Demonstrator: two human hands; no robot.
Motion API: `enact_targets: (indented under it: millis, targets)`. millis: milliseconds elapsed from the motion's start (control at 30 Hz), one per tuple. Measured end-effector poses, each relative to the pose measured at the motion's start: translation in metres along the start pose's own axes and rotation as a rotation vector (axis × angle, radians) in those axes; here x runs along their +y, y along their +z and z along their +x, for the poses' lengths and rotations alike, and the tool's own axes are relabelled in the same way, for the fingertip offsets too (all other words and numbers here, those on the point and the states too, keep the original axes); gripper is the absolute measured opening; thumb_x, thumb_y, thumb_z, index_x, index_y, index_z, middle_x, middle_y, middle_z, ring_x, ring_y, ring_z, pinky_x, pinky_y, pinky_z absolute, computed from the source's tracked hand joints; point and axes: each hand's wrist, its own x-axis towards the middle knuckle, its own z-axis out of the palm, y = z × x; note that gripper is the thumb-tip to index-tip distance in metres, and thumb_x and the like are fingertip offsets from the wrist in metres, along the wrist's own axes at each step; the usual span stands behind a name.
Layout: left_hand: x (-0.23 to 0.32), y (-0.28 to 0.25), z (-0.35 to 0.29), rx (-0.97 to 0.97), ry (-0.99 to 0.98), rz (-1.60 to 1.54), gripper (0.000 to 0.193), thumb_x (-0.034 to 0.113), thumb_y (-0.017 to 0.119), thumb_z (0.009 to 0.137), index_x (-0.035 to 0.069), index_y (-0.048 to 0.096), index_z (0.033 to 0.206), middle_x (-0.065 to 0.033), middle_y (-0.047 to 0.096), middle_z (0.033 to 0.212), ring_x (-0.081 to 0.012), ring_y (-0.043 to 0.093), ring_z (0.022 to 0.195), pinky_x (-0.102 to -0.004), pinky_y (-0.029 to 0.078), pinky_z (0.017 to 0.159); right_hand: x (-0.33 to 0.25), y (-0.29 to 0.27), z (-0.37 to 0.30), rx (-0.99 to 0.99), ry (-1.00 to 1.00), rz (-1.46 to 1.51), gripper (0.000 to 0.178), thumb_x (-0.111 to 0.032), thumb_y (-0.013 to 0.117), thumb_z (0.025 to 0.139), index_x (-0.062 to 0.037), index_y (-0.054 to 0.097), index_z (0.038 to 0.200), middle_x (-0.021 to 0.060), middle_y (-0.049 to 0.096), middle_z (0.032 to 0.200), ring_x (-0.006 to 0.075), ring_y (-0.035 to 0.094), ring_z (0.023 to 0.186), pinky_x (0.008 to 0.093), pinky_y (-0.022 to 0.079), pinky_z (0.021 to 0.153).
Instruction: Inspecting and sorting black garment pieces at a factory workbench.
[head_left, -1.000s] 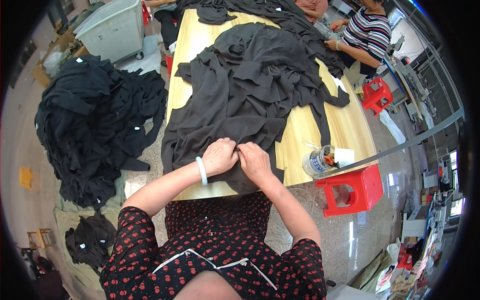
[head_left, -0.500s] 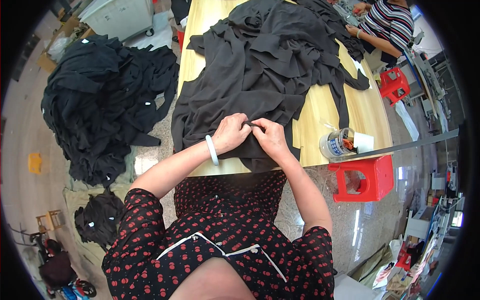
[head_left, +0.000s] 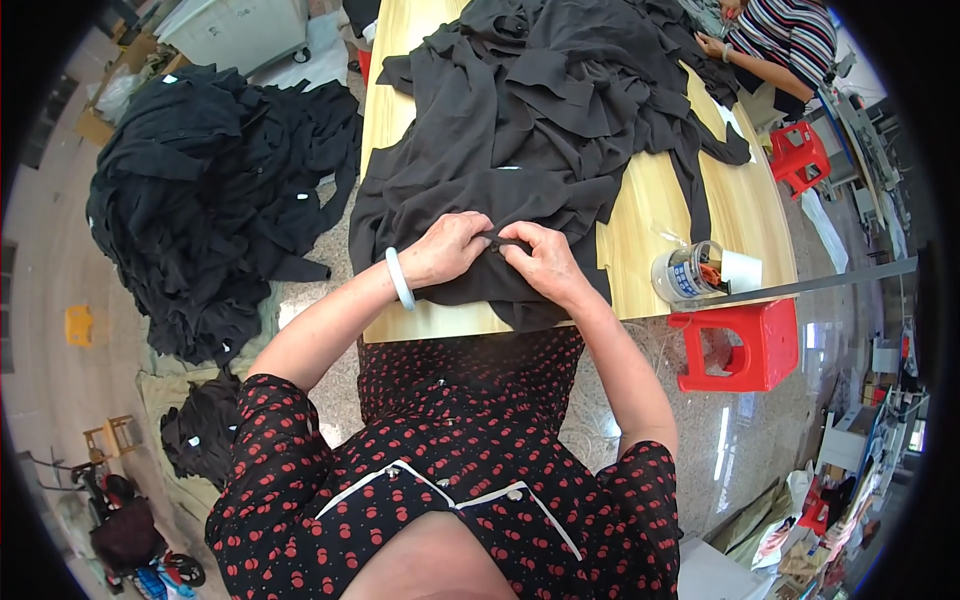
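A heap of black garments (head_left: pixel 560 120) covers much of the wooden table. At its near end, by the table's front edge, my left hand (head_left: pixel 448 250) pinches a narrow folded edge of a black garment (head_left: pixel 440 200). Close by on the right, my right hand (head_left: pixel 543 262) grips the same edge between thumb and fingers. A short dark strip of the cloth is stretched between the two fingertips. Loose cloth hangs below my hands over the table's edge. A small pale strip lies in the folds just beyond them.
A clear jar (head_left: pixel 688 272) of small tools stands on the table's right corner, above a red stool (head_left: pixel 740 345). At left, a big pile of black garments (head_left: pixel 200 200) rests on the floor near a white wheeled bin (head_left: pixel 240 35). A co-worker in a striped top (head_left: pixel 785 40) handles cloth at the far right.
The whole view has shifted slightly. My hands keep hold of the cloth edge, with their grip little changed. A pale strip now shows in the folds.
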Motion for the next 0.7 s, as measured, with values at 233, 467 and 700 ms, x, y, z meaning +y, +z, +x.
enact_targets:
  millis: [233, 467, 700]
  targets:
    - [-0.004, -0.004, -0.006, -0.138, 0.028, 0.004, 0.015, 0.005, 0.057, 0.074, -0.004, 0.055, 0.086, -0.0174, 0.057, 0.08, -0.0312, 0.056, 0.075, -0.0351, 0.044, 0.068, 0.003, 0.002, -0.002, -0.198, 0.288, 0.13, 0.015, -0.009, 0.057, 0.076, 0.0004, 0.06, 0.087, 0.0034, 0.06, 0.071, 0.0062, 0.052, 0.067, 0.0229, 0.043, 0.063]
    - [0.0, -0.008, -0.005, -0.21, 0.015, 0.1, 0.019, 0.01, 0.058, 0.073, -0.005, 0.055, 0.086, -0.0183, 0.057, 0.081, -0.0329, 0.057, 0.078, -0.0372, 0.045, 0.07, 0.005, -0.019, -0.018, -0.128, 0.039, -0.325, 0.018, -0.017, 0.059, 0.076, -0.0015, 0.06, 0.086, 0.0122, 0.062, 0.08, 0.0244, 0.06, 0.072, 0.0312, 0.046, 0.067]
    - [0.031, 0.02, 0.03, 0.068, -0.02, 0.491, 0.034, 0.031, 0.067, 0.067, 0.0, 0.058, 0.079, -0.015, 0.058, 0.079, -0.0299, 0.058, 0.079, -0.0377, 0.047, 0.071, 0.013, -0.04, -0.028, -0.093, -0.053, -0.465, 0.014, -0.01, 0.058, 0.075, -0.0011, 0.059, 0.085, 0.014, 0.059, 0.08, 0.0306, 0.057, 0.078, 0.0368, 0.045, 0.07]
